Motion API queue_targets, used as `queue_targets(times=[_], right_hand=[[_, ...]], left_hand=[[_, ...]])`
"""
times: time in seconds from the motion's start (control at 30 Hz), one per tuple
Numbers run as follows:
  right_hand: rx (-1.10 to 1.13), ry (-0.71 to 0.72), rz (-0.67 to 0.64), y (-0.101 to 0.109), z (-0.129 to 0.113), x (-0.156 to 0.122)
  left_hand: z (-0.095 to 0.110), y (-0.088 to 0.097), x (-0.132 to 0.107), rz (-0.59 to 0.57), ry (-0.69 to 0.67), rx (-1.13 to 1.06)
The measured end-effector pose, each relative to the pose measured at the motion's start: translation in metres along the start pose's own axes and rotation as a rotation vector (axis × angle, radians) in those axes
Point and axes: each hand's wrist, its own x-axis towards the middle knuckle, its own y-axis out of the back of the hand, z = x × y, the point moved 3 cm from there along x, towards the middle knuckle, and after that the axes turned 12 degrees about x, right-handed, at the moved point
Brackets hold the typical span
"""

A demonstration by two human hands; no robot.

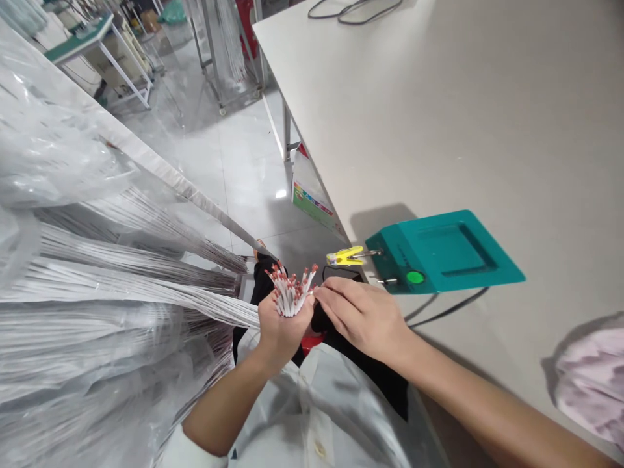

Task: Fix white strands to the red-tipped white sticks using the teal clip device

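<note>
My left hand is wrapped round a thick bundle of white wires, whose reddish-brown tips fan out above the fist. The wires run back to the left from under that hand. My right hand is beside the bundle, thumb and fingers pinched at the tip of one wire on its right side. Just beyond the right hand, a teal device with a green button rests at the table edge. A yellow clip is fixed to a metal post on its left side.
A pale table spans the right, with a black cable at its far end and a pink cloth near the right edge. Plastic-wrapped wire bundles hang over a rack on the left. A printed box stands below the table.
</note>
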Motion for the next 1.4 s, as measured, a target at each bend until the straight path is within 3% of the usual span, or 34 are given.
queue_targets(times=[0.13, 0.23, 0.4, 0.53, 0.67, 0.77, 0.97, 1.17, 1.4], right_hand=[[0.032, 0.005, -0.077, -0.001, 0.003, -0.005], [0.217, -0.094, -0.061, 0.004, 0.004, -0.005], [0.691, -0.603, 0.144, 0.008, 0.011, 0.0], [1.119, -0.932, 0.106, -0.005, 0.011, 0.006], [1.29, -1.143, 0.02, -0.015, 0.008, 0.007], [1.298, -1.16, -0.003, -0.015, 0.005, 0.008], [1.157, -0.998, 0.041, -0.011, 0.003, 0.011], [1.006, -0.908, -0.038, -0.005, 0.005, 0.009], [1.037, -1.0, 0.008, -0.003, 0.01, 0.002]], left_hand=[[-0.001, -0.001, -0.001, -0.005, 0.02, -0.013], [-0.002, 0.0, -0.001, 0.012, 0.059, -0.011], [0.006, 0.002, -0.002, -0.015, 0.083, -0.011], [0.013, 0.004, -0.003, -0.041, 0.043, -0.002], [0.011, 0.005, -0.003, -0.006, 0.068, -0.031], [0.01, 0.004, -0.003, 0.023, 0.071, -0.04], [0.012, 0.004, -0.002, 0.036, 0.001, 0.04], [0.011, 0.006, -0.001, 0.016, -0.057, 0.15], [0.01, 0.005, -0.001, 0.029, 0.039, 0.075]])
